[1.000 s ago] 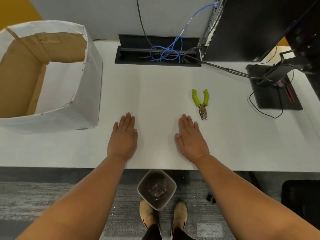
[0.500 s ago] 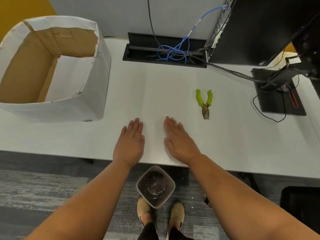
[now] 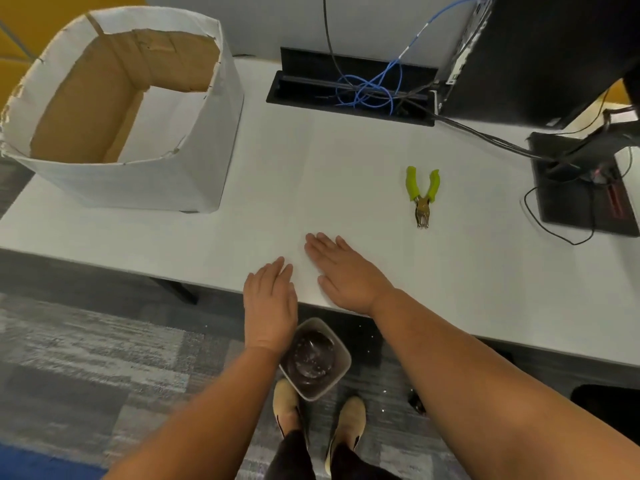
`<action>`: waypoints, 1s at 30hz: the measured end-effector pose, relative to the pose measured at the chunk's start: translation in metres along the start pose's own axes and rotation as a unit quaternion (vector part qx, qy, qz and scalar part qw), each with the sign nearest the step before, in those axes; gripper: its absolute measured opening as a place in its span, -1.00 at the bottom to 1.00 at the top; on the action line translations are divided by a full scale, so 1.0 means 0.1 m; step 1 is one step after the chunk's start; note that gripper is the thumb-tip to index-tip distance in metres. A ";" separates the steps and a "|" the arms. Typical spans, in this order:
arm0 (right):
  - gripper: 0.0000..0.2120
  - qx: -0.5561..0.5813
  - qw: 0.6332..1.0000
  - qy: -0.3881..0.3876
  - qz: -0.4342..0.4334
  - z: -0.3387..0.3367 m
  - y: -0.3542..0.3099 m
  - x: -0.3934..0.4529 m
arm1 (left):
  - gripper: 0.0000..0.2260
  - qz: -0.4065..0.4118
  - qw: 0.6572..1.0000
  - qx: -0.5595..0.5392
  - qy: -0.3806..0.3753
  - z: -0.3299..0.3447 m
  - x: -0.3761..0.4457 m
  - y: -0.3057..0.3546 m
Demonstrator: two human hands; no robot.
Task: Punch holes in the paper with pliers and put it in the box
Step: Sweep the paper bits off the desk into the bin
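A person stands at a white desk (image 3: 467,271) with both hands out in front, palms down and fingers straight. The right hand (image 3: 346,273) lies flat on the desk near its front edge, fingers together and pointing away and to the left, holding nothing. The left hand (image 3: 270,303) is also flat and holds nothing; only its fingertips (image 3: 282,265) are over the desk's front edge, while the palm and wrist hang out past the edge above the floor. The two hands are just beside each other, not touching. A sheet of white paper (image 3: 311,188) seems to lie on the desk in front of the hands, shown only by faint fold lines against the white top, so its edges cannot be told for sure. The pliers (image 3: 422,195) lie on the desk beyond and to the right of the right hand, apart from it, with the bright green handles spread and pointing away and the metal head toward the person. The box (image 3: 145,181), a cardboard one wrapped in white paper and open at the top, stands at the far left of the desk, well apart from both hands. On the floor by the person's shoes (image 3: 346,424) sits a small bin (image 3: 317,358).
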State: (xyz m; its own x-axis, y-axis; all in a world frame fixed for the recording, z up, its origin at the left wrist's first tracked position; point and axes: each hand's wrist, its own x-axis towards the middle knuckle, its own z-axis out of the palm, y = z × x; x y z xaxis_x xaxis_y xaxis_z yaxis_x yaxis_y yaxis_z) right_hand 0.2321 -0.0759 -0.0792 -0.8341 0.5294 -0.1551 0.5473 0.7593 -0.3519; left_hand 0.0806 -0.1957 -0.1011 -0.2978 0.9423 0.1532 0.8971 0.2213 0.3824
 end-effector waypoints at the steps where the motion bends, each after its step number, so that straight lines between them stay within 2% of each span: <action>1: -0.42 0.003 1.000 0.000 -0.008 0.01 0.00 -0.03 | -0.65 -0.019 1.000 -0.011 0.022 0.01 -0.05 0.00; 5: -0.47 0.083 0.996 0.020 -0.016 -0.01 0.02 -0.18 | -0.72 -0.112 0.989 -0.043 0.091 0.04 -0.21 0.08; 8: -0.48 0.132 0.985 0.094 0.061 -0.04 0.07 -0.23 | -0.79 -0.229 0.962 -0.094 0.119 0.08 -0.25 0.18; 11: -0.49 0.077 0.985 0.098 0.123 -0.01 0.10 -0.18 | -0.79 -0.293 0.926 -0.204 0.124 0.12 -0.30 0.24; 14: -0.46 0.007 0.990 0.070 0.118 0.04 0.08 -0.13 | -0.88 -0.370 0.860 -0.335 0.106 0.17 -0.31 0.32; 15: -0.45 0.000 0.992 0.064 0.113 0.05 0.06 -0.12 | -0.87 -0.397 0.829 -0.385 0.081 0.20 -0.31 0.34; 16: -0.45 -0.003 0.993 0.060 0.102 0.06 0.03 -0.12 | -0.83 -0.430 0.778 -0.456 0.053 0.23 -0.29 0.34; 19: -0.44 -0.017 0.997 0.051 0.061 0.09 -0.07 -0.14 | -0.73 -0.507 0.557 -0.657 -0.031 0.23 -0.20 0.30; 20: -0.45 -0.016 0.998 0.047 0.050 0.11 -0.10 -0.15 | -0.70 -0.515 0.502 -0.693 -0.052 0.21 -0.18 0.28; 22: -0.46 0.012 0.999 0.039 0.029 0.11 -0.16 -0.17 | -0.65 -0.515 0.423 -0.742 -0.070 0.15 -0.12 0.24; 24: -0.47 0.071 0.996 0.042 0.027 0.07 -0.18 -0.17 | -0.62 -0.510 0.372 -0.769 -0.098 0.07 -0.06 0.20; 25: -0.47 0.096 0.993 0.052 0.040 0.04 -0.17 -0.15 | -0.60 -0.506 0.358 -0.775 -0.119 0.06 -0.03 0.18; 28: -0.47 0.099 0.986 0.079 0.104 0.02 -0.10 -0.04 | -0.54 -0.500 0.342 -0.774 -0.183 0.02 0.01 0.13; 30: -0.47 0.057 0.992 0.061 0.098 0.06 -0.11 0.01 | -0.52 -0.498 0.329 -0.776 -0.205 0.02 0.01 0.08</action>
State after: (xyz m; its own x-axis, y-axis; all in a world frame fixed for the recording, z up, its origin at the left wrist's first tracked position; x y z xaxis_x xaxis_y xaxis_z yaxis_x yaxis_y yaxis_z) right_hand 0.2248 -0.0864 -0.0807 -0.6948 0.7090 -0.1206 0.6807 0.5941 -0.4286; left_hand 0.0885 -0.1922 -0.0999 0.1636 0.6211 -0.7665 -0.9195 0.3775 0.1096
